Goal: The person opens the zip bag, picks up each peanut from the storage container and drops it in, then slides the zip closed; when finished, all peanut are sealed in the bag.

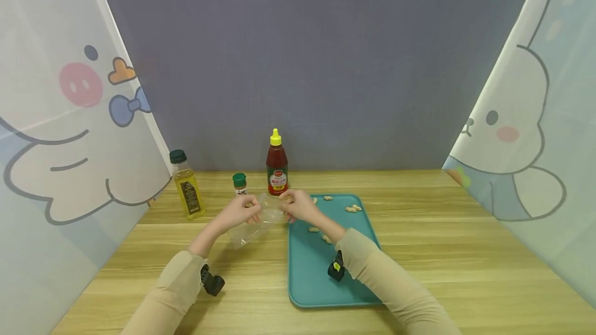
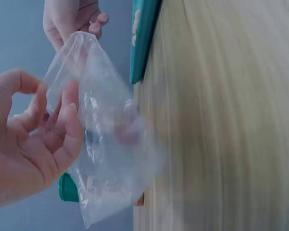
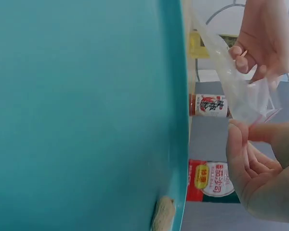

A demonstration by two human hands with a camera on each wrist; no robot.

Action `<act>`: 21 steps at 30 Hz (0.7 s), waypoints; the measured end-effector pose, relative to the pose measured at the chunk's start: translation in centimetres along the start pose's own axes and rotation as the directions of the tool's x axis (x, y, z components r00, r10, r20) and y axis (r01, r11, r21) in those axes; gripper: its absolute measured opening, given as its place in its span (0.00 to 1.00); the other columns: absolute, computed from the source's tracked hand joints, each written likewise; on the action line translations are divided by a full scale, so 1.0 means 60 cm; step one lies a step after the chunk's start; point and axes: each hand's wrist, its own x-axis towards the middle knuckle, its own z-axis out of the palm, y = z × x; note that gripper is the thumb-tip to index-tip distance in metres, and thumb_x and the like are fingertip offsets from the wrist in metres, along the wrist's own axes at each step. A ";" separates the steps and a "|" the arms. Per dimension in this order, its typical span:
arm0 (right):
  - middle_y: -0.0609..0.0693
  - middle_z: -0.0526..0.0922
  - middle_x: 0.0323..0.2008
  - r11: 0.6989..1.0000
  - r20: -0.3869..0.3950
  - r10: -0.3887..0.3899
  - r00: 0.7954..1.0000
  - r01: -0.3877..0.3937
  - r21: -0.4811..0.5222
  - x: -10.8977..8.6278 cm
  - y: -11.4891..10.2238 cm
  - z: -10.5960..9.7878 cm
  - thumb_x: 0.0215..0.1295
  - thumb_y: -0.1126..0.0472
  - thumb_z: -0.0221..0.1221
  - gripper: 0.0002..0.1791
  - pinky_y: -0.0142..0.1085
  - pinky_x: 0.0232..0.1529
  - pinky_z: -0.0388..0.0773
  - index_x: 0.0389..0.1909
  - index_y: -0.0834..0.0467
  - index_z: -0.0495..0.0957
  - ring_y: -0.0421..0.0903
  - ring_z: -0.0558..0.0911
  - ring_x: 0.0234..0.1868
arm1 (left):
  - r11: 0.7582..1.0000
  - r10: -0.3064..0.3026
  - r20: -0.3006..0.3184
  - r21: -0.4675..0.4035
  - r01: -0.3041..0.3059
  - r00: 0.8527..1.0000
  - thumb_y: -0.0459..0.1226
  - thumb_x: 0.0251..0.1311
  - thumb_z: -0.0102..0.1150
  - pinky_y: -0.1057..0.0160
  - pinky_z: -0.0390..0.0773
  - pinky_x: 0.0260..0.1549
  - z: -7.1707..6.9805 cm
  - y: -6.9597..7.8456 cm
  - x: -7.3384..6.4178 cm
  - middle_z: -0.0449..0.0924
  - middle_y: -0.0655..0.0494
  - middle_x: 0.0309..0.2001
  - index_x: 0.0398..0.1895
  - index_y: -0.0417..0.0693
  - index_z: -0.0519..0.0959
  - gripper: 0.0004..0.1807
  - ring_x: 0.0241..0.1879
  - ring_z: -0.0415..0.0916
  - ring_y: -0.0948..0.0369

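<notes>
Left hand [image 1: 238, 213], right hand [image 1: 300, 207]: fingertips pinched the bag [image 1: 251, 231].
Bag hung between them, left of the tray [image 1: 307, 278]; I saw peanuts [image 1: 350, 210] on that. Jar [image 1: 239, 180], ketchup [image 1: 277, 162] stood behind, oil [image 1: 190, 195] farther left.

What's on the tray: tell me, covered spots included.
Peanuts lie scattered toward the far end of the tray. In the head view, the right hand and sleeve hide parts of it; anything there cannot be seen.
</notes>
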 end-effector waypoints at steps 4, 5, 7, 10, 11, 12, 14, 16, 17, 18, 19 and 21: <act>0.56 0.82 0.21 1.000 0.038 -0.014 0.999 0.015 -0.011 -0.002 -0.006 0.005 0.64 0.65 0.57 0.12 0.41 0.20 0.82 0.47 0.63 0.79 0.42 0.77 0.13 | 0.999 -0.041 -0.059 -0.013 0.041 0.997 0.35 0.65 0.50 0.49 0.81 0.30 0.003 0.007 0.001 0.81 0.44 0.32 0.24 0.41 0.69 0.11 0.28 0.82 0.55; 0.56 0.82 0.20 1.000 0.037 -0.022 0.999 0.023 -0.021 -0.002 -0.007 0.007 0.64 0.65 0.57 0.11 0.40 0.20 0.82 0.45 0.63 0.81 0.42 0.77 0.13 | 0.999 -0.052 -0.076 -0.017 0.051 0.996 0.34 0.64 0.51 0.49 0.81 0.29 0.004 0.009 0.002 0.81 0.44 0.30 0.23 0.41 0.69 0.11 0.27 0.82 0.56; 0.55 0.82 0.19 0.999 0.040 -0.035 0.999 0.036 -0.026 -0.004 -0.009 0.010 0.65 0.62 0.57 0.09 0.37 0.18 0.81 0.39 0.62 0.83 0.42 0.77 0.13 | 0.997 -0.067 -0.103 -0.031 0.065 0.992 0.34 0.63 0.52 0.51 0.81 0.28 0.005 0.009 0.002 0.80 0.47 0.26 0.23 0.42 0.68 0.11 0.24 0.80 0.56; 0.53 0.81 0.18 0.998 0.055 -0.051 0.997 0.052 -0.028 -0.006 -0.011 0.015 0.65 0.56 0.57 0.12 0.34 0.17 0.79 0.32 0.61 0.84 0.40 0.76 0.12 | 0.996 -0.070 -0.122 -0.056 0.064 0.990 0.34 0.62 0.53 0.55 0.79 0.25 0.006 0.008 0.002 0.75 0.50 0.19 0.24 0.42 0.69 0.10 0.21 0.77 0.56; 0.54 0.81 0.18 0.998 0.063 -0.053 0.997 0.055 -0.029 -0.007 -0.012 0.015 0.65 0.55 0.57 0.13 0.33 0.17 0.79 0.30 0.60 0.84 0.39 0.76 0.12 | 0.996 -0.066 -0.123 -0.060 0.059 0.990 0.34 0.62 0.53 0.56 0.79 0.25 0.005 0.007 0.001 0.74 0.52 0.18 0.24 0.41 0.69 0.09 0.20 0.75 0.57; 0.55 0.82 0.18 0.998 0.072 -0.051 0.996 0.054 -0.030 -0.008 -0.013 0.015 0.66 0.54 0.57 0.14 0.32 0.17 0.78 0.27 0.60 0.83 0.39 0.76 0.12 | 0.997 -0.061 -0.120 -0.057 0.054 0.991 0.34 0.62 0.53 0.58 0.78 0.25 0.004 0.007 0.000 0.73 0.54 0.17 0.25 0.41 0.69 0.09 0.19 0.74 0.58; 0.59 0.82 0.20 0.999 0.086 -0.038 0.996 0.041 -0.027 -0.009 -0.014 0.014 0.66 0.54 0.57 0.16 0.32 0.17 0.78 0.26 0.61 0.83 0.38 0.74 0.12 | 0.999 -0.044 -0.113 -0.036 0.040 0.993 0.35 0.62 0.53 0.61 0.76 0.23 0.001 0.007 -0.001 0.71 0.55 0.17 0.25 0.42 0.68 0.09 0.18 0.72 0.60; 0.64 0.82 0.23 1.000 0.093 -0.017 0.995 0.018 -0.010 -0.010 -0.014 0.010 0.65 0.55 0.57 0.15 0.35 0.18 0.79 0.26 0.61 0.83 0.39 0.74 0.12 | 1.000 -0.026 -0.103 -0.006 0.026 0.994 0.35 0.62 0.52 0.63 0.73 0.22 -0.003 0.007 -0.003 0.69 0.56 0.16 0.24 0.43 0.68 0.10 0.17 0.69 0.61; 0.65 0.82 0.25 1.000 0.096 -0.004 0.995 0.004 -0.001 -0.010 -0.013 0.008 0.65 0.55 0.57 0.15 0.36 0.19 0.80 0.27 0.62 0.83 0.39 0.74 0.13 | 1.000 -0.012 -0.092 0.010 0.013 0.996 0.35 0.63 0.52 0.64 0.72 0.22 -0.006 0.007 -0.005 0.68 0.56 0.16 0.24 0.43 0.68 0.10 0.17 0.69 0.61; 0.67 0.82 0.26 1.000 0.098 0.007 0.995 -0.008 0.007 -0.010 -0.013 0.006 0.65 0.55 0.58 0.14 0.38 0.20 0.81 0.28 0.61 0.83 0.39 0.74 0.13 | 1.000 0.002 -0.078 0.027 0.000 0.997 0.35 0.63 0.51 0.65 0.70 0.21 -0.010 0.007 -0.006 0.67 0.56 0.16 0.24 0.43 0.67 0.10 0.17 0.68 0.61; 0.67 0.82 0.27 1.000 0.100 0.017 0.995 -0.018 0.015 -0.010 -0.012 0.004 0.64 0.56 0.58 0.13 0.39 0.21 0.81 0.30 0.61 0.83 0.39 0.74 0.13 | 0.999 0.018 -0.064 0.037 -0.015 0.998 0.35 0.64 0.51 0.65 0.70 0.21 -0.013 0.006 -0.007 0.67 0.56 0.16 0.24 0.43 0.66 0.11 0.17 0.67 0.61; 0.66 0.82 0.29 0.999 0.108 0.022 0.994 -0.025 0.026 -0.010 -0.010 0.001 0.64 0.57 0.59 0.10 0.42 0.23 0.82 0.33 0.60 0.83 0.40 0.75 0.15 | 0.998 0.042 -0.032 0.056 -0.040 0.999 0.34 0.64 0.50 0.64 0.70 0.21 -0.019 0.004 -0.010 0.66 0.56 0.17 0.24 0.43 0.66 0.11 0.17 0.66 0.61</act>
